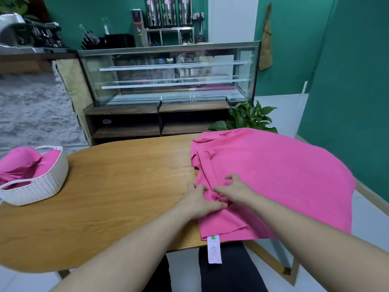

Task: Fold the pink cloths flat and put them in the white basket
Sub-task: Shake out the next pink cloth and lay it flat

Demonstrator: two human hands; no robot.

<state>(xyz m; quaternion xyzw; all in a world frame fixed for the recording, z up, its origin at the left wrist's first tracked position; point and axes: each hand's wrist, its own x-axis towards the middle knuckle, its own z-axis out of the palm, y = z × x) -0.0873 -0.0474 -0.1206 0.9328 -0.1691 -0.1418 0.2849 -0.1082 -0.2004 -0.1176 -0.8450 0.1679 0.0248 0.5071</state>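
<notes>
A: Where is the pink cloth (273,175) found?

B: It is spread over the right end of the wooden table (117,186), with its far and right parts draped past the edge. A white care label (214,249) is seen hanging off the near edge. More pink fabric (21,165) is already held in the white basket (42,186), which is set well apart at the table's left end.

A: How are the hands placed?

B: Both are laid close together on the cloth's left border. The fingers of the left hand (200,202) are curled over a bunched ridge of fabric, and a pinch is apparently made there. The right hand (233,188) is rested just beside it, fingers bent into the same wrinkle; whether anything is truly gripped by it cannot be told.

A: How is the cloth expected to handle?

B: It is judged soft, light and limp, so no shape is kept when it is lifted. Sagging and creasing are likely if it is taken by the middle. Corners or a straight hem are better taken, one by each hand, and the overhanging part may be dragged down by its own weight.
</notes>
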